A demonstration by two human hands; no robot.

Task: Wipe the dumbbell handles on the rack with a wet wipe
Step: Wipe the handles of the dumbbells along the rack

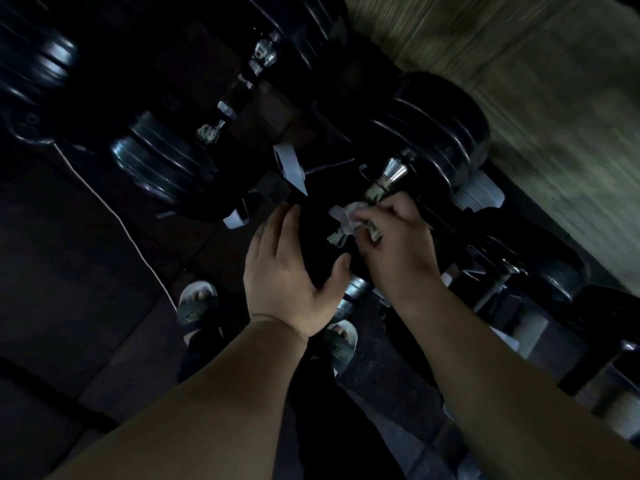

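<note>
Wipe (346, 216) pinched in right hand (398, 244) against dumbbell handle (375, 192), left hand (287, 271) spread open just beside

Room dim, light weak and uneven. Dark floor (69, 271) fills left side, laid in large slabs with faint seams running diagonally. Thin pale cord (114, 209) trails across floor from upper left toward lower centre. Broad dark band (52, 393) crosses floor at lower left. Upper right: tan-green streaked surface (519, 81), lighter than all else, blurred; wall or matting, cannot tell. Its edge meets dark zone along diagonal line.
</note>
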